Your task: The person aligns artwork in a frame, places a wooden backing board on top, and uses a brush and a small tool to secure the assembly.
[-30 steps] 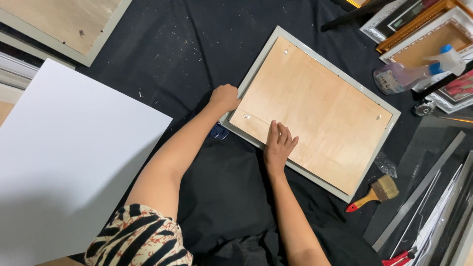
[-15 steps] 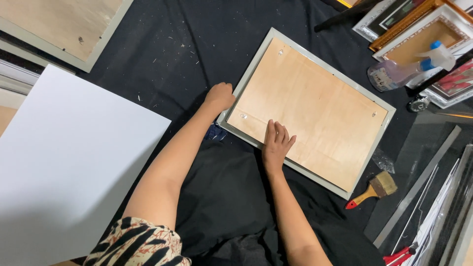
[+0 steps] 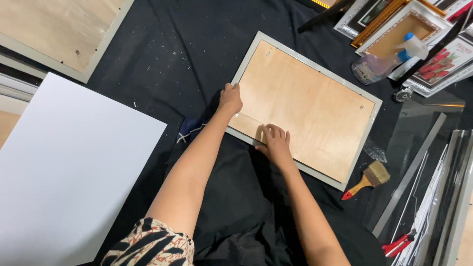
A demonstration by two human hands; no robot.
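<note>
Plywood back of a picture frame (image 3: 308,106) faces up; the frame has a pale grey-green rim and lies at an angle on black cloth (image 3: 162,54), centre of view. Left hand (image 3: 230,98) sits at the frame's left edge near the lower-left corner, fingers curled together over the rim, gripping it. Right hand (image 3: 275,143) lies flat on the plywood just inside the near edge, fingers slightly spread, tips pressing down on the board. Both hands touch the frame, close to each other at the same corner.

Around it:
- Large white board (image 3: 64,172) on the left, well apart from the frame.
- Second frame (image 3: 54,29) with plywood back, top left, partly out of view.
- Paintbrush (image 3: 367,178) with red-tipped wooden handle just beside the frame's lower-right corner, not touching.
- Spray bottle (image 3: 382,61) with blue and white head lying on its side near the frame's upper-right edge.
- Stack of gold and white frames (image 3: 394,19) top right.
- Long grey metal strip (image 3: 409,175) and clear sheets on the right.
- Red-handled tool (image 3: 399,242) bottom right, type unclear.
- Small piece of blue cloth (image 3: 189,130) under the left forearm.
</note>
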